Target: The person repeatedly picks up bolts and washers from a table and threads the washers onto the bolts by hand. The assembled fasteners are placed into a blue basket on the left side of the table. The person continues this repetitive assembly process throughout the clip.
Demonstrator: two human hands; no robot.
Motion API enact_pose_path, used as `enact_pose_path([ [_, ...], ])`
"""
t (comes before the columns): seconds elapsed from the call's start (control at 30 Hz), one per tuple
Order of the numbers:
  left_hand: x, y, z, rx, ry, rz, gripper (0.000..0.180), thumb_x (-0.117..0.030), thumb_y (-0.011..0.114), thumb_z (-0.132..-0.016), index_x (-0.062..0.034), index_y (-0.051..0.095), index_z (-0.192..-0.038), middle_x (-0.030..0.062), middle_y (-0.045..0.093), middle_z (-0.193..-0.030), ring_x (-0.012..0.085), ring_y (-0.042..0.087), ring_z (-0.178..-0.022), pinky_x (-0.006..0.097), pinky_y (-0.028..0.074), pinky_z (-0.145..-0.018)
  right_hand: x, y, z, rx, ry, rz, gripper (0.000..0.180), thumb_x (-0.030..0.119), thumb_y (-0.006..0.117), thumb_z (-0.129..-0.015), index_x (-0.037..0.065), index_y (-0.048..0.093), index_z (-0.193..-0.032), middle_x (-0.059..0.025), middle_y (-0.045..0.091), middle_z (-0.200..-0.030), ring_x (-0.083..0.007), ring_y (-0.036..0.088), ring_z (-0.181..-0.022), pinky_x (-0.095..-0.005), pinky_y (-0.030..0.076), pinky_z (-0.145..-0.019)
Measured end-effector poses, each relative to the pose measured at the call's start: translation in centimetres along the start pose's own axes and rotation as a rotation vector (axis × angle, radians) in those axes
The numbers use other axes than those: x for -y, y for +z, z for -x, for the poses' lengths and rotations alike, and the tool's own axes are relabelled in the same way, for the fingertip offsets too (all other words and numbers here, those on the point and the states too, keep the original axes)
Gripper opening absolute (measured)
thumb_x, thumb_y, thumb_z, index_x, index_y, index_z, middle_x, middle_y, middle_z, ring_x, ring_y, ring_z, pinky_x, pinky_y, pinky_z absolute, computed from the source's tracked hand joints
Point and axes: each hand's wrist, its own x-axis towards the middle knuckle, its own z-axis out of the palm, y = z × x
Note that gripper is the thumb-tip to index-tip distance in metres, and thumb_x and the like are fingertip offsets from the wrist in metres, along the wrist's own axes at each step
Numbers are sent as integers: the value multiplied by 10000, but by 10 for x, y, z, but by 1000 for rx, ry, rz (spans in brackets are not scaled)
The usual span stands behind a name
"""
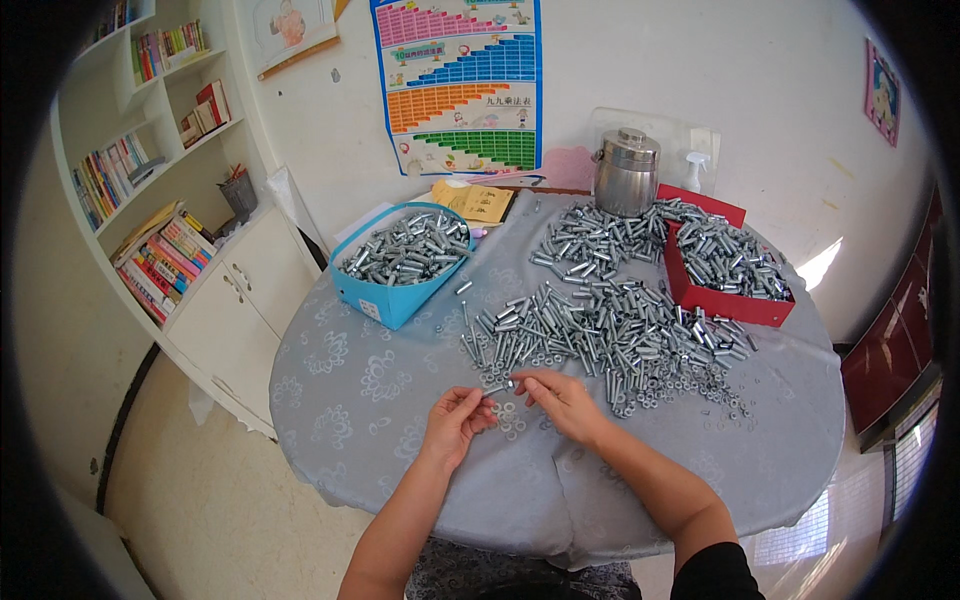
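Observation:
Near the front of the table, my left hand point(460, 422) pinches a silver bolt point(494, 390) between thumb and fingers. My right hand point(562, 402) is close on its right, fingers bent and fingertips at the bolt's far end. Whether a small nut or washer sits in those fingertips is too small to tell. Just below the bolt lie several loose washers point(509, 424). Beyond my hands spreads a wide heap of bolts point(580, 325), with small nuts and washers point(690, 385) scattered along its near right side.
A blue box point(385, 303) full of bolts stands at the left, a red box point(735, 308) of bolts at the right. Behind are a steel canister point(627, 175), a spray bottle point(695, 172) and a yellow booklet point(475, 202). A patterned grey cloth point(340, 385) covers the round table.

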Motion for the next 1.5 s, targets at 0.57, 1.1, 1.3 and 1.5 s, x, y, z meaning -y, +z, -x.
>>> enact_pose_path([
  [0.57,0,0,0,-44,33,-17,66,-97,570,-845,-49,537,-876,99,608,-800,135,590,-672,290,541,-639,-3,-1,0,78,42,53,321,251,415,-928,-11,598,-958,-62,586,-756,-129,531,-677,-259,441,-635],
  [1.1,-123,-21,-86,-377,563,-285,319,-78,566,-839,40,423,-1098,160,584,-933,216,604,-788,312,517,-685,-9,-1,-1,53,-79,166,330,288,446,-899,35,641,-816,-119,615,-794,-259,599,-722,-332,457,-652],
  [1.3,-141,-46,-116,-320,688,-1012,354,-119,603,-814,-8,518,-1139,112,609,-975,196,587,-895,304,458,-792,-11,-7,-1,-31,-116,247,269,258,501,-866,31,636,-815,-140,610,-801,-305,584,-741,-367,454,-655],
  [1.5,-70,-30,-78,-16,540,-1513,335,13,528,-762,-38,564,-1091,136,580,-1080,270,538,-1013,356,424,-868,-20,-11,-2,-111,-157,329,219,222,551,-826,19,633,-821,-141,613,-782,-310,579,-741,-382,452,-650],
])
